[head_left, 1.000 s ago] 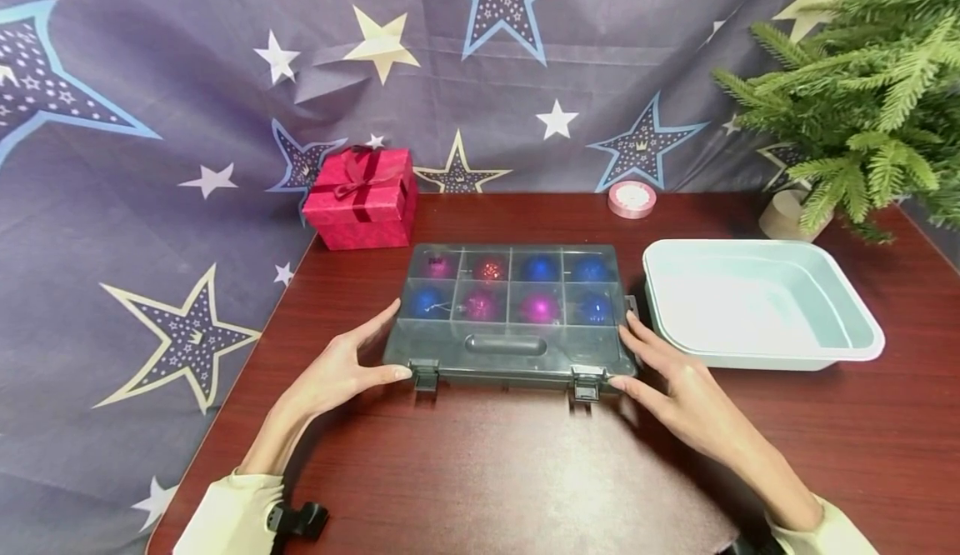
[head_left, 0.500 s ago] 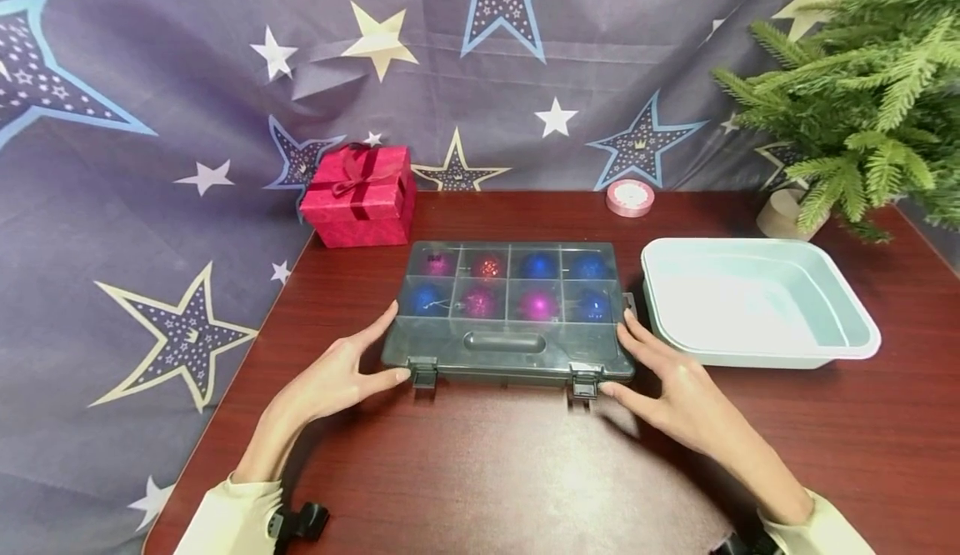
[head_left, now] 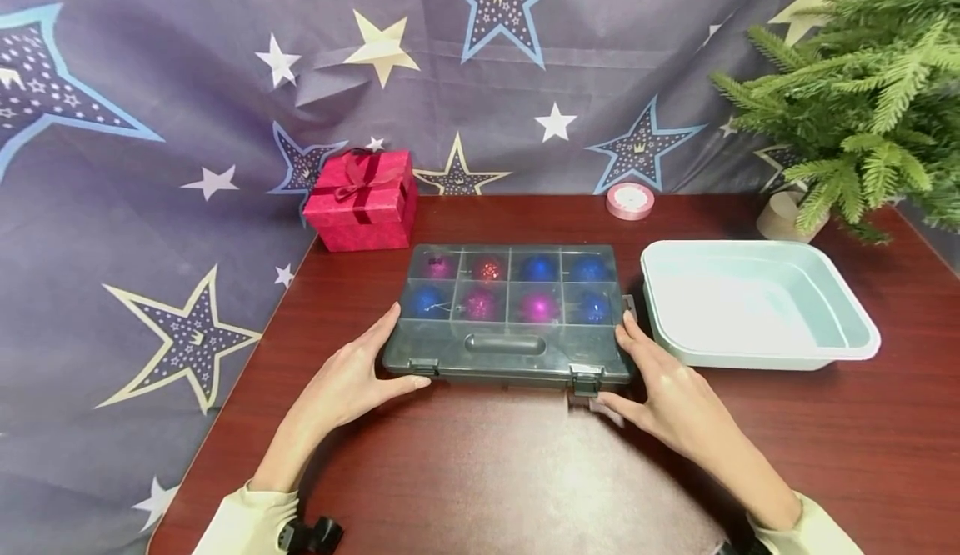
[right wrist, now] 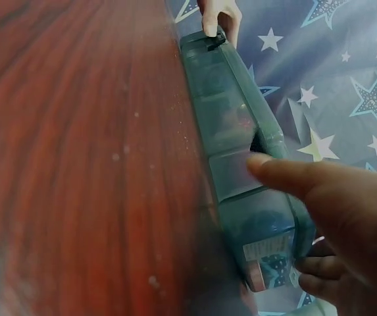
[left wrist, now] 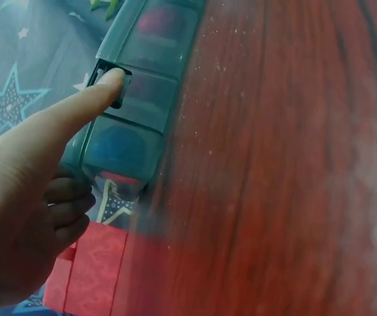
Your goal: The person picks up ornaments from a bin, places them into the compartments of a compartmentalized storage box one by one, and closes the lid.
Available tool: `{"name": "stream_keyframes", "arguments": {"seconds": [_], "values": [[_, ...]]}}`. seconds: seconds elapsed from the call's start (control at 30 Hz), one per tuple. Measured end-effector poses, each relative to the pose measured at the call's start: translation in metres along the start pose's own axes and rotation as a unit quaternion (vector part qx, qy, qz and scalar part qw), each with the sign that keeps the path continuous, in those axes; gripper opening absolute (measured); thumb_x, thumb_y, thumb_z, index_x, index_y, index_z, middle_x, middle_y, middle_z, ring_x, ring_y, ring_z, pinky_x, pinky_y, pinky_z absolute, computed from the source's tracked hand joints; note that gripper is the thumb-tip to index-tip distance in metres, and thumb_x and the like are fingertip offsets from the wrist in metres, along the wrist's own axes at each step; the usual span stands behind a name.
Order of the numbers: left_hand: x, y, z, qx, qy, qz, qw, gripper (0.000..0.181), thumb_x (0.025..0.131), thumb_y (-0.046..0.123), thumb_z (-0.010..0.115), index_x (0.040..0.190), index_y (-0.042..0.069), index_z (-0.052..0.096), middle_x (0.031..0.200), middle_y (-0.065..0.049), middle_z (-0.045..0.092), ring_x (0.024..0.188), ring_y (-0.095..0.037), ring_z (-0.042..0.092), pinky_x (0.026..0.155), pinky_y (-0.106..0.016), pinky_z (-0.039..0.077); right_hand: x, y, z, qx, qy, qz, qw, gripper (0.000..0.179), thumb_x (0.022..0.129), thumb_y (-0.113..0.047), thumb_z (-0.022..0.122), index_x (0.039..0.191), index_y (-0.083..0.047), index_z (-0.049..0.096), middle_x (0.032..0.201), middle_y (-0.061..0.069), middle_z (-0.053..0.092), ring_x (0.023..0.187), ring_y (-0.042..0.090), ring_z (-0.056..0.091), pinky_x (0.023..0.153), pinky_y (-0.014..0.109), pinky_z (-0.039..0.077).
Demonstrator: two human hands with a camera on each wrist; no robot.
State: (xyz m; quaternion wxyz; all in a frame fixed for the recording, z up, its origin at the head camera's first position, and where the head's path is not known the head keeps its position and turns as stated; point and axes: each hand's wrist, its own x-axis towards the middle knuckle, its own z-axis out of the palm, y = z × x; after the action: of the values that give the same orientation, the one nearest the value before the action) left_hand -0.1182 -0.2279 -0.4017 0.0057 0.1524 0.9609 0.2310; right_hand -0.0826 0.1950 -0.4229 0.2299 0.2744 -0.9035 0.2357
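Note:
A translucent grey-green compartment case [head_left: 510, 288] lies flat on the table with its lid down. Several Christmas baubles show through the lid, among them a blue bauble [head_left: 538, 268], a red bauble [head_left: 489, 269] and a pink bauble [head_left: 542, 306]. My left hand [head_left: 348, 384] grips the front left corner, fingers along the side. Its thumb presses the left latch [left wrist: 124, 89], which it partly covers. My right hand [head_left: 678, 401] holds the front right corner. Its thumb rests beside the right latch [head_left: 585, 380], whose flap sticks out from the front wall.
A pale mint basin [head_left: 750, 355] stands close to the case's right side. Behind are a red gift box [head_left: 360, 201], a pink ribbon roll [head_left: 630, 201] and a small artificial fir tree [head_left: 862, 113]. A star-printed cloth [head_left: 495, 105] hangs along the table's back.
My left thumb has moved right onto the left latch, and that latch's flap, which stuck out before, has swung in against the case. The right thumb has shifted slightly left and down.

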Motion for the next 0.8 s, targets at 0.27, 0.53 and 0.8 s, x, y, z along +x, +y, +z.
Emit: {"name": "stream_keyframes", "arguments": {"seconds": [0.27,0.53,0.8], "values": [[-0.0012,0.0,0.001,0.013,0.015,0.008,0.9998,0.112,0.082,0.074,0.073,0.163,0.009,0.031,0.162,-0.013,0.04,0.138,-0.039,0.05,0.11,-0.057,0.043,0.0017,-0.005,0.0019,0.013,-0.001,0.063,0.9979,0.076,0.082,-0.037,0.088,0.136,0.009,0.062,0.146,0.025,0.055,0.119,0.044,0.063,0.081,0.06,0.057],[-0.0025,0.0,-0.0003,0.02,0.024,0.01,0.9995,0.107,0.083,0.066,0.078,0.161,0.007,0.035,0.158,-0.015,0.045,0.131,-0.041,0.056,0.106,-0.057,0.046,0.0033,-0.008,0.0031,0.024,0.012,0.081,0.9963,0.074,0.077,-0.034,0.092,0.133,0.006,0.066,0.144,0.02,0.059,0.118,0.045,0.064,0.083,0.063,0.055],[-0.0003,0.0006,-0.0025,0.012,0.023,0.014,0.9996,0.106,0.081,0.066,0.08,0.16,0.007,0.04,0.152,-0.017,0.051,0.126,-0.041,0.06,0.104,-0.056,0.048,0.0015,-0.0076,0.0036,0.018,0.026,0.076,0.9966,0.073,0.075,-0.034,0.092,0.13,0.007,0.067,0.142,0.02,0.059,0.116,0.046,0.065,0.08,0.064,0.055]]}}
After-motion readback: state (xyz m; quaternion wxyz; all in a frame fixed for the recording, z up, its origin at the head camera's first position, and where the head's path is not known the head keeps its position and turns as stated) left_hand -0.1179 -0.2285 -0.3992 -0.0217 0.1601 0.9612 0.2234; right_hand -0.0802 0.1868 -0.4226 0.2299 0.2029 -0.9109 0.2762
